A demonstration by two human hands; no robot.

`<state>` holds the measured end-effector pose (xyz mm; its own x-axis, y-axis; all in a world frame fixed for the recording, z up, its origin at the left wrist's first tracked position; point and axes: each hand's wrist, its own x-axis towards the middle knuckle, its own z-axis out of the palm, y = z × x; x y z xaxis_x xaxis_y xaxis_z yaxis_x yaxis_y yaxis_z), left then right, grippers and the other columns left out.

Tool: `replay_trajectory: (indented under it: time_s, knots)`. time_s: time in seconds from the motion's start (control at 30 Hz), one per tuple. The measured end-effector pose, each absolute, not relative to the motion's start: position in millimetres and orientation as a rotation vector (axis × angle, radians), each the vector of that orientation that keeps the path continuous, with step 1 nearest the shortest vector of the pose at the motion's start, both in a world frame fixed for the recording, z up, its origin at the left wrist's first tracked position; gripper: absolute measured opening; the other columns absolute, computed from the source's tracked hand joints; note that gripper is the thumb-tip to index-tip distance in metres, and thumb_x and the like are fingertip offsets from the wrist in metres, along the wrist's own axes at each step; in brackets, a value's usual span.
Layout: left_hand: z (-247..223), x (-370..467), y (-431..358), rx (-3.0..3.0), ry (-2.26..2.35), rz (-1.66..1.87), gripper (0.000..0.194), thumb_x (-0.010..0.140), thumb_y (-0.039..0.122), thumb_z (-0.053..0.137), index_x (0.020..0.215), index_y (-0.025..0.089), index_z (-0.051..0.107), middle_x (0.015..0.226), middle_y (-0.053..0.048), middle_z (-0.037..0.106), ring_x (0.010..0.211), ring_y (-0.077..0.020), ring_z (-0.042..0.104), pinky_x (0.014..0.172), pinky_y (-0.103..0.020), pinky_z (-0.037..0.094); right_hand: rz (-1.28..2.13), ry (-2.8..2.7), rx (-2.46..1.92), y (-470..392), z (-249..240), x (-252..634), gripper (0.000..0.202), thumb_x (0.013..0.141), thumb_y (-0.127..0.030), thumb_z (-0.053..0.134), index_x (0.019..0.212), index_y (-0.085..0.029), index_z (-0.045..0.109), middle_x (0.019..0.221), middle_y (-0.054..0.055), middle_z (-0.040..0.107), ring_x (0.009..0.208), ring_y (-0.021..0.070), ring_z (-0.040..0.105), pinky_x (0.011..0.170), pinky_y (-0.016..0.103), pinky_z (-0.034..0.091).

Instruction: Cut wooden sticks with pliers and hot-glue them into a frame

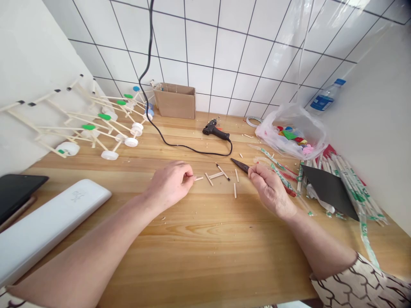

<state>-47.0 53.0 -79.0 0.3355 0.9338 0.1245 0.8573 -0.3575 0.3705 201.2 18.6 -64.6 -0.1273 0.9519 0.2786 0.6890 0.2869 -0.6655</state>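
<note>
My left hand (170,184) is closed in a pinch on a short wooden stick (199,178), whose end pokes out to the right of the fingertips. My right hand (269,190) is wrapped around a pair of pliers (239,165). Their dark, narrow jaws point up and left, and a red handle end shows behind the palm. Between my hands lie several cut pieces of stick, among them a dark-tipped stick (222,171). Closest to the pliers are two loose stick pieces, one upper (236,175) and one lower (235,191).
Behind lie a black glue gun (216,129) with its cord, and a cardboard box (176,102). Wheeled stick models (105,128) stand left, above a white case (64,222) and a phone (21,188). At right are a plastic bag (272,128), wrapped sticks (353,179) and a bottle (326,98).
</note>
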Motion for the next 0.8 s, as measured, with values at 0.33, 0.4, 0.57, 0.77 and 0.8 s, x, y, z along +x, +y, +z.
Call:
replay_trajectory:
  time_s: [0.33, 0.4, 0.57, 0.77, 0.8]
  knots:
    - [-78, -47, 53, 2.356, 1.648, 0.436, 0.013, 0.078, 0.027, 0.049, 0.068, 0.021, 0.056, 0.079, -0.003, 0.066, 0.076, -0.0198, 0.060, 0.062, -0.029, 0.041, 0.401, -1.883, -1.522, 13, -62, 197, 0.025, 0.081, -0.026, 0.037, 0.056, -0.021, 0.034, 0.049, -0.004, 0.035, 0.048, 0.0102, 0.035, 0.046, 0.023, 0.030]
    - [-79, -47, 54, 2.349, 1.641, 0.432, 0.013, 0.077, 0.029, 0.050, 0.068, 0.021, 0.056, 0.079, -0.003, 0.066, 0.076, -0.0196, 0.059, 0.062, -0.029, 0.041, 0.391, -1.896, -1.526, 12, -62, 197, 0.026, 0.081, -0.026, 0.036, 0.055, -0.021, 0.031, 0.049, -0.004, 0.033, 0.046, 0.0093, 0.033, 0.045, 0.023, 0.028]
    - [-77, -49, 55, 2.320, 1.622, 0.380, 0.013, 0.076, 0.032, 0.053, 0.068, 0.021, 0.056, 0.080, -0.003, 0.065, 0.078, -0.0207, 0.058, 0.063, -0.030, 0.041, 0.367, -1.896, -1.480, 12, -64, 196, 0.034, 0.081, -0.027, 0.039, 0.052, -0.021, 0.023, 0.048, -0.005, 0.025, 0.045, 0.0078, 0.026, 0.043, 0.023, 0.023]
    - [-78, -50, 55, 2.315, 1.594, 0.336, 0.012, 0.076, 0.028, 0.052, 0.068, 0.021, 0.057, 0.077, -0.004, 0.064, 0.076, -0.0210, 0.058, 0.063, -0.031, 0.040, 0.514, -1.874, -1.514, 17, -74, 202, 0.030, 0.085, -0.033, 0.044, 0.059, -0.019, 0.050, 0.053, -0.002, 0.048, 0.053, 0.0116, 0.044, 0.050, 0.024, 0.035]
    - [-78, -50, 56, 2.320, 1.591, 0.339, 0.012, 0.076, 0.028, 0.051, 0.068, 0.021, 0.057, 0.077, -0.003, 0.064, 0.076, -0.0208, 0.058, 0.063, -0.030, 0.040, 0.542, -1.879, -1.517, 18, -77, 203, 0.027, 0.085, -0.032, 0.045, 0.063, -0.019, 0.054, 0.056, -0.001, 0.052, 0.055, 0.0125, 0.047, 0.051, 0.024, 0.037]
